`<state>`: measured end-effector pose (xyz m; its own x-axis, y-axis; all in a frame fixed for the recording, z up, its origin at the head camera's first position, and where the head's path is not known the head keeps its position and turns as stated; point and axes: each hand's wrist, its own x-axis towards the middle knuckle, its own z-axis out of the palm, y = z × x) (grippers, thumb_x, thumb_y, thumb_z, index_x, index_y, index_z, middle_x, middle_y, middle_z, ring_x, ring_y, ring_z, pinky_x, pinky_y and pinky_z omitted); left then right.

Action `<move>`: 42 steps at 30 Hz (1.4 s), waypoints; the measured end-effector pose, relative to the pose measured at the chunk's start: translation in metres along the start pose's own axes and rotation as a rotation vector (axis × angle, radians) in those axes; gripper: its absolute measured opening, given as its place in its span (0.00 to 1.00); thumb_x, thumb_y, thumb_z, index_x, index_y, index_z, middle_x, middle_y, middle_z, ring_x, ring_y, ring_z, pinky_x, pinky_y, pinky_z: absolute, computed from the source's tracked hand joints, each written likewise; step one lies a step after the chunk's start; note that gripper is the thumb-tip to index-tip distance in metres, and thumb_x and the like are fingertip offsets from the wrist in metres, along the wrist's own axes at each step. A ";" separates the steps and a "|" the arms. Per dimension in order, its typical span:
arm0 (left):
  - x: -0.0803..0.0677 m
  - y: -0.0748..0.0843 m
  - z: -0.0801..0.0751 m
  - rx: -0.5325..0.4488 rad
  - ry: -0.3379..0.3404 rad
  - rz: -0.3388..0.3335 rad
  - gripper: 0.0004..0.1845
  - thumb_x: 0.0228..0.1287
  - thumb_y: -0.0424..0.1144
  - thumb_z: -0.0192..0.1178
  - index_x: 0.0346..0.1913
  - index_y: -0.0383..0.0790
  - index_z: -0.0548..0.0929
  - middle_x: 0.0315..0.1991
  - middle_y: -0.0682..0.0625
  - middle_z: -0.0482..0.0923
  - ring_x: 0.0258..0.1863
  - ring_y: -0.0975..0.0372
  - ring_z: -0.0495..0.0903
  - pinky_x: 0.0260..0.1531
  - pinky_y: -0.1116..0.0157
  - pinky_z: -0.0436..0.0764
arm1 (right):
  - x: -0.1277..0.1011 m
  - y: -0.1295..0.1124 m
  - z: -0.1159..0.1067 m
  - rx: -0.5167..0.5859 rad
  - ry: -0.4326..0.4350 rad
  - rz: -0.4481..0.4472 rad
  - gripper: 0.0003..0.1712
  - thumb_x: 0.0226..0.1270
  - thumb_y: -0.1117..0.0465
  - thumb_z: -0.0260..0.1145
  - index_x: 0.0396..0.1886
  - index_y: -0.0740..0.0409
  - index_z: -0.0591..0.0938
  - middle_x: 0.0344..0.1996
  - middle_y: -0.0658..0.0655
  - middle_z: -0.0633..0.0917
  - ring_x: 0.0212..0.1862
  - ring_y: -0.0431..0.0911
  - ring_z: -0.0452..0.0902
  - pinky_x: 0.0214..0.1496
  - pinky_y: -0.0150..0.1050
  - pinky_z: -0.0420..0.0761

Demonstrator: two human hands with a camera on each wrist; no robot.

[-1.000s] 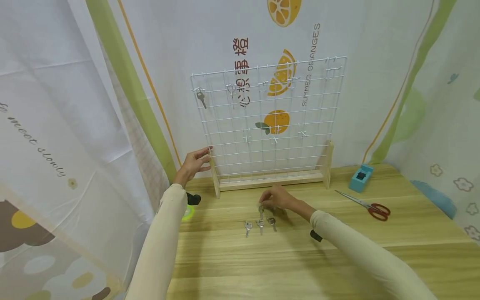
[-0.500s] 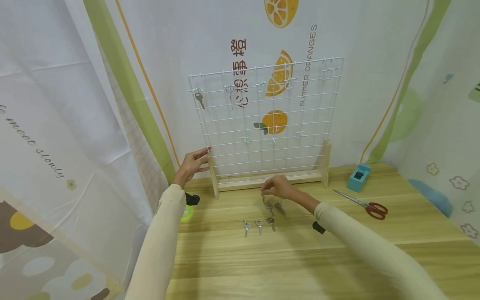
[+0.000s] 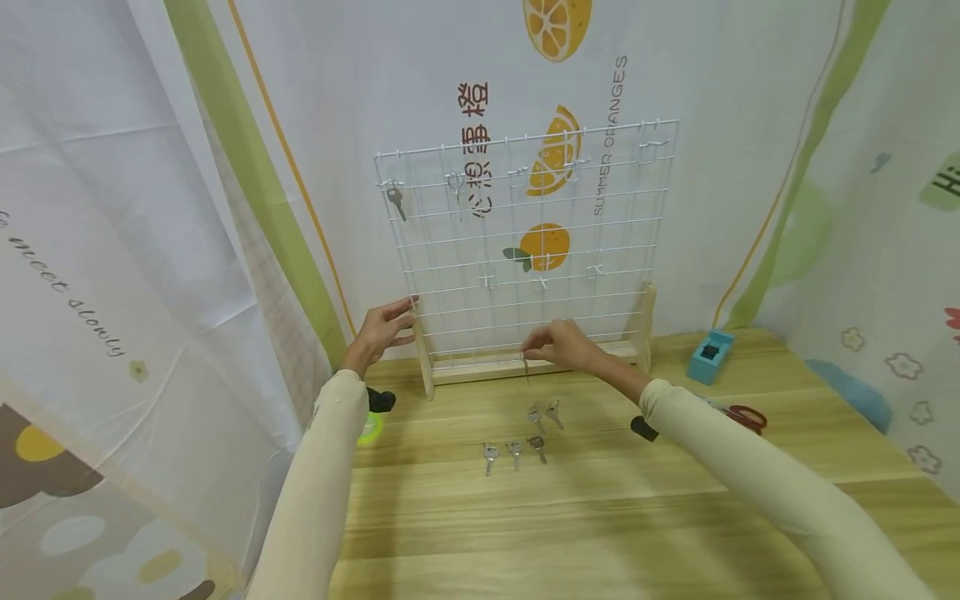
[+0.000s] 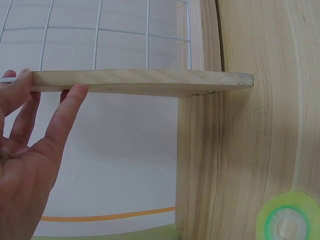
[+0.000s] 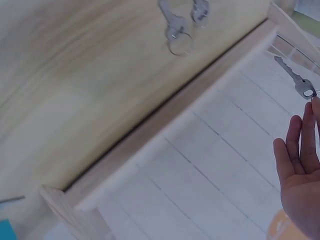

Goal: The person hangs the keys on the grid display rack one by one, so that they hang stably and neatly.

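Observation:
In the head view my left hand [image 3: 381,335] is at the left wooden post [image 3: 423,354] of a white wire grid rack [image 3: 555,312]. The left wrist view shows thumb and fingertips on either side of that post [image 4: 135,77]. My right hand [image 3: 567,346] pinches a key [image 5: 300,85] by its ring; it hangs in front of the rack's lower part. Several silver keys with rings lie on the table below, among them a front-row key [image 3: 490,457] and a farther key [image 3: 554,412]. A key [image 3: 397,202] hangs at the rack's top left, beside another hanging key [image 3: 455,185], seen faintly.
White hooks, such as a lower hook [image 3: 542,283], stick out from the grid. Red-handled scissors [image 3: 748,418], partly behind the right sleeve, and a blue tape dispenser [image 3: 709,358] are at the right. A green tape roll [image 4: 283,220] lies near the left forearm.
My right hand has lifted one key off the table and carried it up toward the rack. Other keys it covered now show. My left hand stays on the post.

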<state>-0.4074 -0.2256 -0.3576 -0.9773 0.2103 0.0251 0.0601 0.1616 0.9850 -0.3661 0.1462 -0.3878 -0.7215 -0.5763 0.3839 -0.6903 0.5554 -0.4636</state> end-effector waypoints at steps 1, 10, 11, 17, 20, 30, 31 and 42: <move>0.000 0.000 0.000 0.000 0.000 -0.001 0.27 0.82 0.31 0.52 0.79 0.42 0.67 0.81 0.42 0.56 0.74 0.44 0.68 0.63 0.52 0.80 | 0.002 -0.002 -0.003 0.002 0.004 0.006 0.06 0.69 0.63 0.74 0.41 0.62 0.92 0.40 0.57 0.92 0.44 0.52 0.90 0.50 0.47 0.90; -0.008 0.008 0.002 -0.012 -0.012 -0.013 0.28 0.83 0.30 0.50 0.80 0.40 0.64 0.82 0.41 0.54 0.74 0.42 0.66 0.66 0.49 0.77 | 0.018 -0.025 -0.037 -0.011 0.048 -0.006 0.08 0.70 0.62 0.74 0.43 0.63 0.92 0.41 0.58 0.92 0.46 0.54 0.90 0.53 0.50 0.89; -0.009 0.010 0.002 -0.011 -0.015 -0.013 0.28 0.82 0.29 0.50 0.80 0.39 0.63 0.82 0.40 0.53 0.75 0.42 0.65 0.66 0.49 0.77 | 0.021 -0.028 -0.041 -0.010 0.053 -0.007 0.08 0.70 0.62 0.74 0.43 0.63 0.92 0.41 0.58 0.92 0.46 0.54 0.90 0.53 0.50 0.89; -0.006 0.005 0.002 0.006 0.000 -0.008 0.27 0.83 0.30 0.50 0.80 0.41 0.65 0.81 0.41 0.56 0.73 0.43 0.68 0.63 0.52 0.80 | 0.033 -0.044 -0.067 -0.045 0.095 -0.017 0.09 0.69 0.61 0.74 0.43 0.62 0.92 0.41 0.58 0.92 0.45 0.53 0.90 0.52 0.49 0.89; -0.003 0.000 0.001 0.005 0.005 -0.006 0.27 0.83 0.31 0.51 0.80 0.41 0.65 0.81 0.42 0.56 0.73 0.43 0.68 0.63 0.53 0.81 | 0.039 -0.050 -0.078 -0.065 0.124 -0.026 0.09 0.69 0.61 0.75 0.44 0.61 0.92 0.41 0.58 0.92 0.42 0.52 0.90 0.48 0.46 0.90; -0.001 -0.003 0.000 0.011 0.004 0.011 0.26 0.83 0.31 0.51 0.79 0.41 0.66 0.81 0.42 0.58 0.71 0.43 0.70 0.59 0.56 0.83 | 0.051 -0.070 -0.110 -0.029 0.203 -0.023 0.08 0.69 0.63 0.75 0.43 0.62 0.91 0.38 0.58 0.92 0.37 0.48 0.90 0.36 0.27 0.85; -0.001 -0.003 0.000 0.010 0.004 0.012 0.26 0.83 0.31 0.51 0.79 0.41 0.66 0.81 0.42 0.57 0.71 0.43 0.70 0.59 0.56 0.83 | 0.052 -0.072 -0.114 -0.035 0.214 -0.027 0.07 0.69 0.63 0.75 0.43 0.62 0.91 0.38 0.58 0.92 0.37 0.48 0.90 0.36 0.27 0.85; -0.002 -0.001 0.000 0.006 -0.006 0.012 0.27 0.83 0.31 0.50 0.80 0.41 0.65 0.81 0.41 0.56 0.73 0.43 0.68 0.64 0.51 0.80 | 0.067 -0.093 -0.150 -0.031 0.376 -0.012 0.08 0.69 0.62 0.75 0.43 0.61 0.92 0.39 0.58 0.92 0.39 0.50 0.90 0.39 0.24 0.83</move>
<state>-0.4055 -0.2265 -0.3591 -0.9752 0.2183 0.0356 0.0729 0.1651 0.9836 -0.3584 0.1460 -0.1997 -0.6789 -0.3259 0.6579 -0.6959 0.5711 -0.4353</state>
